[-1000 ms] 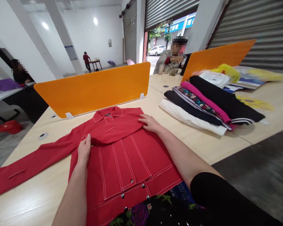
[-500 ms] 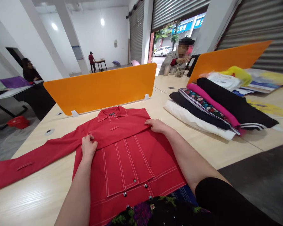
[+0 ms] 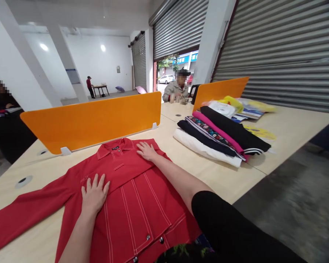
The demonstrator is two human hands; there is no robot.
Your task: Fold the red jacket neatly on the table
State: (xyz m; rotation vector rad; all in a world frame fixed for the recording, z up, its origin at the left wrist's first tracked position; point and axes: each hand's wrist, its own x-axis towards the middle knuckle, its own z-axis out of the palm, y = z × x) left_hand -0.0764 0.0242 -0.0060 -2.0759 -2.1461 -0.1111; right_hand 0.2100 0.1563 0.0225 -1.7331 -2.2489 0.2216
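A red jacket [image 3: 126,204] with white stitching and dark snap buttons lies front up on the pale wooden table [image 3: 230,182]. One of its sleeves is folded across the chest. The other stretches out to the left, past the picture's edge. My left hand [image 3: 94,193] rests flat on the jacket's left chest, fingers spread. Higher up, near the collar, my right hand [image 3: 146,150] lies flat on the folded sleeve by the shoulder, its fingers apart. Neither hand grips the cloth. My own clothing hides the bottom of the jacket.
An orange divider [image 3: 95,122] stands behind the jacket. To the right is a stack of folded clothes [image 3: 214,135], with plastic bags [image 3: 222,107] behind it. A second orange divider [image 3: 222,91] is beyond. A person [image 3: 178,87] sits across the table.
Both hands have gone from pinching the folded sleeve to lying flat with fingers spread. My right hand has shifted toward the collar. The view has turned right.
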